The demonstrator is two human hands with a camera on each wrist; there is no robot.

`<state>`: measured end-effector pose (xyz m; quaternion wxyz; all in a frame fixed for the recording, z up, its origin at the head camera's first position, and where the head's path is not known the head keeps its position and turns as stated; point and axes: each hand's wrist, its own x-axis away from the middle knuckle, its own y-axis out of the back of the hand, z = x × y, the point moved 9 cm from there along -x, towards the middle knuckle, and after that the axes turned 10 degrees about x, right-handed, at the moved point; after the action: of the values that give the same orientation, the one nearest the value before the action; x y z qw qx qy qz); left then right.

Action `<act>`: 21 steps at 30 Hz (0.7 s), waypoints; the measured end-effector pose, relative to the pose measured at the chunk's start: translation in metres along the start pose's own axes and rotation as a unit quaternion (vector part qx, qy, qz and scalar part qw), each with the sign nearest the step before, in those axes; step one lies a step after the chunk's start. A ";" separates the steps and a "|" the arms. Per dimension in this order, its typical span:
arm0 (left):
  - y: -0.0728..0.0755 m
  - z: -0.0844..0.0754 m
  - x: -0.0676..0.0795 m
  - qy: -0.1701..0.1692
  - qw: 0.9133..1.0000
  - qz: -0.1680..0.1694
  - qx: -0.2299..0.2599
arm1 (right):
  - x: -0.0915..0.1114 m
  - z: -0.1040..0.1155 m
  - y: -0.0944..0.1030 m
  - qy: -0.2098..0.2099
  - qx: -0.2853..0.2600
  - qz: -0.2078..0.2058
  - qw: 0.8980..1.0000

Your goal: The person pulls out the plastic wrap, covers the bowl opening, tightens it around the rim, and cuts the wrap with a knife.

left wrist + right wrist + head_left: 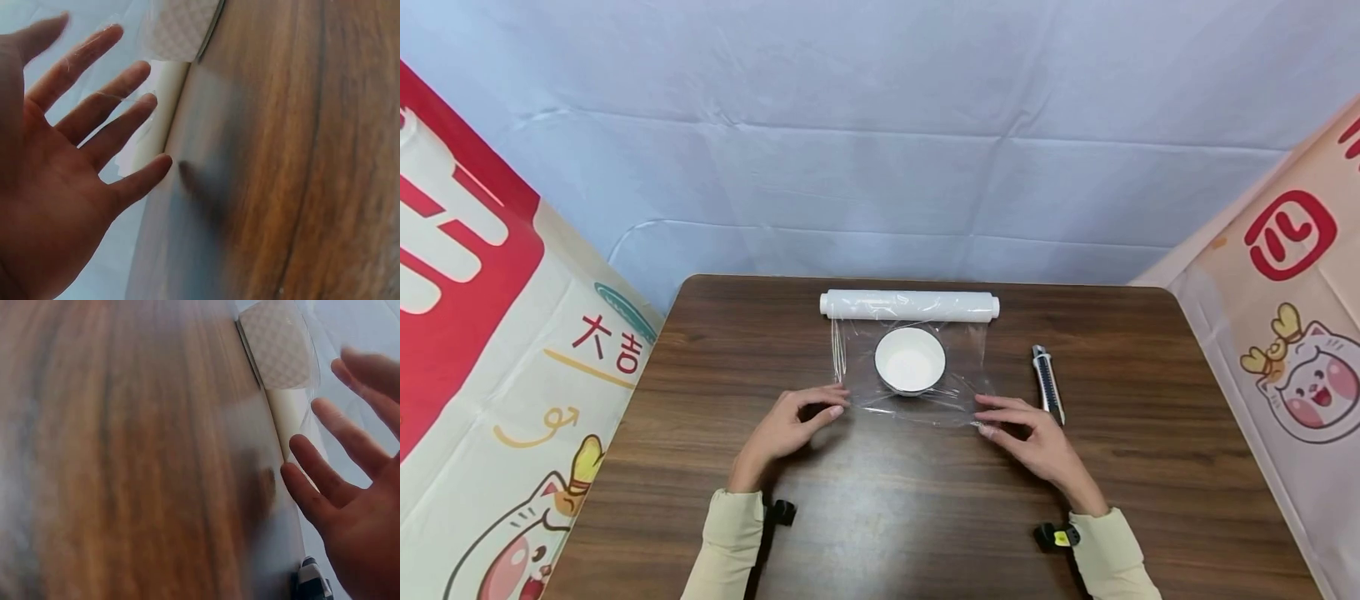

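A white bowl (910, 360) with a dark rim stands on the table under a sheet of clear plastic wrap (859, 354). The wrap runs toward the person from a white roll (912, 306) behind the bowl. My left hand (792, 423) is at the sheet's near left corner, its fingers spread and touching the film. At the near right corner, my right hand (1032, 437) touches the wrap with fairly straight fingers. Both wrist views show the bowl's patterned side (181, 28) and the spread fingers of each hand. A utility knife (1048, 385) lies just beyond the right hand.
The brown wooden table (887, 517) has rounded far corners. Behind it hangs a pale cloth backdrop (865, 167), with printed banners (587, 367) at both sides. Dark wrist cameras (784, 512) sit by the sleeves.
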<state>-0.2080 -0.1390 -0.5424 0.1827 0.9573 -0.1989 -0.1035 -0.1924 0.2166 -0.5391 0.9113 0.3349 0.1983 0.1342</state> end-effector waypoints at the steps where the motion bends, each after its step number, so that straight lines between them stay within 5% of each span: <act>1: 0.000 0.000 0.000 0.005 1.000 -0.005 0.004 | 0.001 0.000 -0.001 -0.003 0.007 0.007 1.000; 6: 0.004 -0.003 -0.001 0.012 0.999 -0.039 0.015 | 0.003 0.007 0.002 0.004 0.025 0.020 0.999; 12: 0.010 -0.003 -0.003 0.014 0.995 -0.098 -0.023 | 0.001 0.017 0.015 0.008 0.034 -0.022 0.999; 18: 0.011 -0.012 -0.017 0.037 0.987 -0.138 -0.076 | -0.015 0.018 0.026 -0.077 0.037 -0.076 0.993; 21: 0.006 -0.027 -0.030 0.018 0.987 -0.141 -0.076 | -0.028 0.021 0.024 -0.107 0.029 -0.088 0.990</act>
<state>-0.2295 -0.1231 -0.5119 0.2420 0.9608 -0.0501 -0.1255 -0.2108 0.2124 -0.5007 0.9253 0.3552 0.1325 0.0110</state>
